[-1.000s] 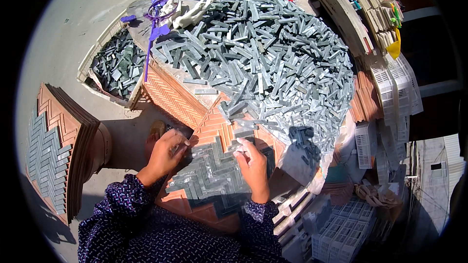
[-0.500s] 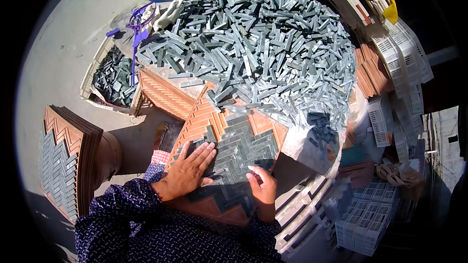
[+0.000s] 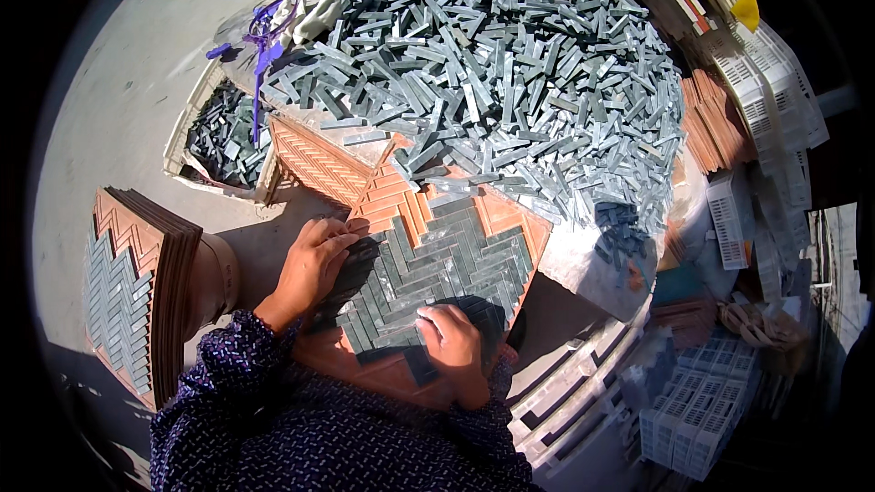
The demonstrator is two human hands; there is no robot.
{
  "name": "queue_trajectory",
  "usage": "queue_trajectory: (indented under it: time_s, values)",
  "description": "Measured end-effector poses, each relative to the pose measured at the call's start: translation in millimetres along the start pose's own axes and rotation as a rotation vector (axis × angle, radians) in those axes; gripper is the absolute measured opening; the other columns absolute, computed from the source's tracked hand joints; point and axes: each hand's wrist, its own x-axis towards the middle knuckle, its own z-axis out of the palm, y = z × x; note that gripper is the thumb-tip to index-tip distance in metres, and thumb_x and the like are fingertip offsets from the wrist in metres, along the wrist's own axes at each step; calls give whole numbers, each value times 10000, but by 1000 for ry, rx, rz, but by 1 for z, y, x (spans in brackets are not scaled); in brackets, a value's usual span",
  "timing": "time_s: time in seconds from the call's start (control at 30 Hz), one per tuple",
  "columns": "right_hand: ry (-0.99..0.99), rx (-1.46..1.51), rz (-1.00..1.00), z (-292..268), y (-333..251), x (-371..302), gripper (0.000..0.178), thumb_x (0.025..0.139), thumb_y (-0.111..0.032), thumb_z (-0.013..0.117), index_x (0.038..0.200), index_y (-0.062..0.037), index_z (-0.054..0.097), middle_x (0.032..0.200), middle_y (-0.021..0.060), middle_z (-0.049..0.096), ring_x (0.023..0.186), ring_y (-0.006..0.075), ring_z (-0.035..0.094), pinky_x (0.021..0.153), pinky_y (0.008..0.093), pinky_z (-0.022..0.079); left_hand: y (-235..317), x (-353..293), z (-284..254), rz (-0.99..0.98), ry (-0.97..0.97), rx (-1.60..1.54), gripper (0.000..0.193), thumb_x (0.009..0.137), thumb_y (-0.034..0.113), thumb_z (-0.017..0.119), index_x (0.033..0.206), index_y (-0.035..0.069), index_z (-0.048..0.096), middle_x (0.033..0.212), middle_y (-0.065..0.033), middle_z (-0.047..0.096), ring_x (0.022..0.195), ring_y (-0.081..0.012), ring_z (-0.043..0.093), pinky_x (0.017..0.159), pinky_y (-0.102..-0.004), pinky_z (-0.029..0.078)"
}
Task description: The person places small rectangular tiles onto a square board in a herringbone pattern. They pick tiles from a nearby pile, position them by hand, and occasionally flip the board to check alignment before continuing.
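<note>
An orange herringbone tray (image 3: 392, 196) lies before me, slotted in zigzag rows. Dark grey-green stone strips (image 3: 437, 264) fill most of its middle. My left hand (image 3: 314, 264) is at the tray's left side, fingers bunched together with their tips down by the end of the strip rows. Whatever those fingers pinch, if anything, is hidden. Over the lower right of the laid strips rests my right hand (image 3: 453, 346), its fingers curled in and thumb drawn close; its grasp is too small to make out.
Beyond the tray a large heap of loose stone strips (image 3: 492, 73) covers the table. A crate of darker pieces (image 3: 228, 137) stands at left, above a stack of trays (image 3: 128, 282). White plastic baskets (image 3: 702, 401) and orange trays (image 3: 715, 118) stand at right.
My left hand has gone from lying flat on the strips to bunched fingers at the tray's left edge. My right hand has shifted left and curled over the strips. The view has tilted slightly.
</note>
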Motion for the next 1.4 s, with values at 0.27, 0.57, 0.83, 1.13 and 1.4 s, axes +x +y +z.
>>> queue_trajectory:
  time_s: [0.27,0.57,0.83,1.13,1.4]
  values:
    - [-58,-24,-100,10,-4,0,115,732,-76,673,833,-74,618,817,76,582,766,265,588,647,354,488,-11,7,2,-243,-38,-264,121,722,-37,634,829,15,654,786,-97,568,741,-282,563,678,-332,466]
    - [-114,-104,-73,15,-8,-11,93,742,-50,636,786,-61,555,760,75,570,730,275,572,601,371,467,1,8,5,-307,-25,-179,60,740,-6,620,791,15,598,745,-126,534,759,-305,558,671,-359,448]
    - [-122,-94,-87,0,-26,49,241,796,-14,591,1037,-27,602,912,152,588,821,331,589,696,385,481,-14,4,10,-210,5,-294,79,739,-21,617,796,17,577,780,-115,546,781,-307,550,690,-361,445]
    - [-239,-229,-174,18,-13,103,341,748,-24,650,1079,-28,568,953,149,522,851,343,556,708,398,462,-17,-5,22,-133,103,-277,121,726,-67,611,792,16,553,800,-113,548,785,-295,547,693,-359,442]
    - [-161,160,53,-2,-14,107,251,746,-12,675,979,-9,583,816,105,617,645,168,602,564,288,476,-20,-5,19,-126,112,-291,79,764,35,639,815,19,582,770,-130,525,783,-329,528,681,-392,425]
